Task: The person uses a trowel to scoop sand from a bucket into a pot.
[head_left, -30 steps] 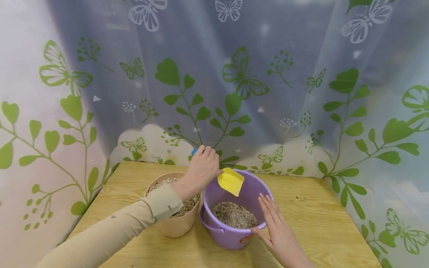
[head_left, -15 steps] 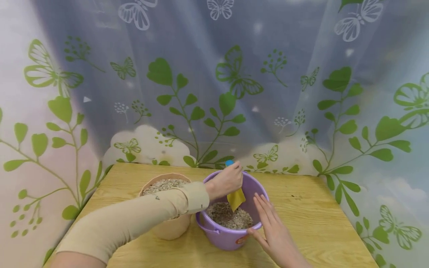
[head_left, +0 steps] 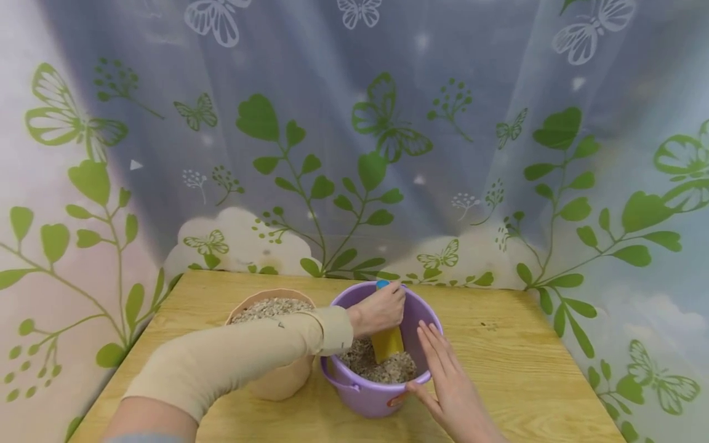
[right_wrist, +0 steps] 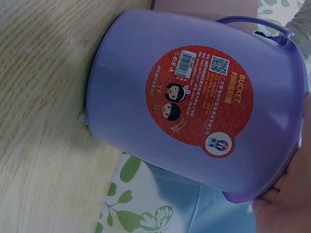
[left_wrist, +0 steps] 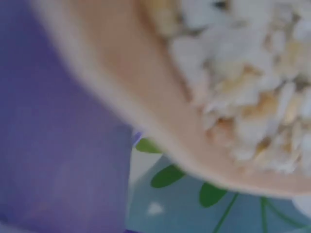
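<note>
My left hand (head_left: 379,309) reaches over the purple bucket (head_left: 362,403) and grips a toy shovel by its handle, whose blue end shows above the fist. The yellow shovel blade (head_left: 388,346) points down into the grit (head_left: 394,370) on the bucket's floor, its tip hidden there. My right hand (head_left: 455,397) rests with straight fingers against the bucket's right rim. In the right wrist view, fingers (right_wrist: 277,199) touch the rim above a red round label (right_wrist: 199,102). Left of the bucket stands a peach-coloured pot (head_left: 279,384) full of similar grit (head_left: 271,307), partly behind my left sleeve.
Both containers stand close together on a wooden table (head_left: 515,344). The bucket's handle (head_left: 339,383) hangs down at its left front. A curtain (head_left: 310,123) printed with leaves and butterflies runs behind the table and along its sides.
The left hand has moved right and down from above the gap between pot and bucket, turning the shovel blade downward into the bucket's grit. The right hand stays at the rim.
</note>
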### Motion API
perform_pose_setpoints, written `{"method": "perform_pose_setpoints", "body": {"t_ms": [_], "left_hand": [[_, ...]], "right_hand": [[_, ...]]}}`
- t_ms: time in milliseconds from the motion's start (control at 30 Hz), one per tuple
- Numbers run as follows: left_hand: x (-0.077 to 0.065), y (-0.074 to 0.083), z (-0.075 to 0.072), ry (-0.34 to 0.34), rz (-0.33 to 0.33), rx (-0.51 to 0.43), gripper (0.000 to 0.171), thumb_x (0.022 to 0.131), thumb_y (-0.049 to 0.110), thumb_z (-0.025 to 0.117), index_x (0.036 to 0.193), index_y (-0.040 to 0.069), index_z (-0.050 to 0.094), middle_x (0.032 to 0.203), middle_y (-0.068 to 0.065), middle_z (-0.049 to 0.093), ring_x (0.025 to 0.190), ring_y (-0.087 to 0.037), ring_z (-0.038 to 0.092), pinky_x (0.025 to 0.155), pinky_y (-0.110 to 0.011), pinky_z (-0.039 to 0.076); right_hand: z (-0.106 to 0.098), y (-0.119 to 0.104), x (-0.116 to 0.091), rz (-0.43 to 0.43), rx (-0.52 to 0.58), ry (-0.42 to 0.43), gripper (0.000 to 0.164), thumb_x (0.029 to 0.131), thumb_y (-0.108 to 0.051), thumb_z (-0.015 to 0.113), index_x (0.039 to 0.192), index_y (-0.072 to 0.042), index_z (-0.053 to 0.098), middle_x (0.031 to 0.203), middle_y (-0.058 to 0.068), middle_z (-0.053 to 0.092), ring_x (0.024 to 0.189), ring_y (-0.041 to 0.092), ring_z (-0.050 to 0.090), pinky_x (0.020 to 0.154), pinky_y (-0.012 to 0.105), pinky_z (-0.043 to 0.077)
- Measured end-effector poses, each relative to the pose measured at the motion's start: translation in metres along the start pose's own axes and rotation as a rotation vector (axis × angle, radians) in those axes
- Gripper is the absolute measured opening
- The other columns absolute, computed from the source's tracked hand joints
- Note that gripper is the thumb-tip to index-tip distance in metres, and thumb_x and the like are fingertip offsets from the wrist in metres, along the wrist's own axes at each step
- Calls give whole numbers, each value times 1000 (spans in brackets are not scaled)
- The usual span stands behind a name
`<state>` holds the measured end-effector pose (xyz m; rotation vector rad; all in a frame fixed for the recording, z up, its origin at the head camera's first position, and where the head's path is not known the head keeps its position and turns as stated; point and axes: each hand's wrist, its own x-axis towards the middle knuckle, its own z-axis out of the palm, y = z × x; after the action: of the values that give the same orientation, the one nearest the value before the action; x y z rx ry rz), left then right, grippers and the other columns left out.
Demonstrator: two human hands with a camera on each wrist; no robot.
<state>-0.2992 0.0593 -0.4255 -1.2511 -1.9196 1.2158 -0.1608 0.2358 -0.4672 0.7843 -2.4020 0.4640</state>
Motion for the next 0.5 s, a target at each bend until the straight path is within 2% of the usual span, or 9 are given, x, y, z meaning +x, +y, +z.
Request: {"method": "perform_pose_setpoints", "body": {"t_ms": [167,300,400,500], "left_hand": [[-2,2,6,59,-19,-72,29,106,31,47,116,21,72,108,7,70,102,-13,57,102,-34,38],[-4,6,9,115,-3,-136,37,101,49,48,110,23,72,106,9,69,95,-11,54,94,-32,37],[-4,7,9,171,29,-158,40,96,57,50,107,25,72,105,10,69,90,-9,53,89,-31,36],[-6,7,10,184,64,-166,45,95,62,48,108,26,72,106,11,69,92,-9,54,90,-31,37]], "right_hand": [[-1,0,0,-1,2,-1,77,105,-55,42,154,4,33,160,19,35,148,34,31,123,27,8],[-2,0,-1,0,1,-8,76,104,-52,46,155,2,32,160,20,35,148,34,31,123,26,9],[-2,0,-1,6,0,-16,77,103,-51,49,156,1,30,161,19,34,149,33,31,122,26,8],[-2,0,-1,13,8,-17,78,101,-48,54,157,0,30,162,17,33,148,34,31,122,25,7]]}}
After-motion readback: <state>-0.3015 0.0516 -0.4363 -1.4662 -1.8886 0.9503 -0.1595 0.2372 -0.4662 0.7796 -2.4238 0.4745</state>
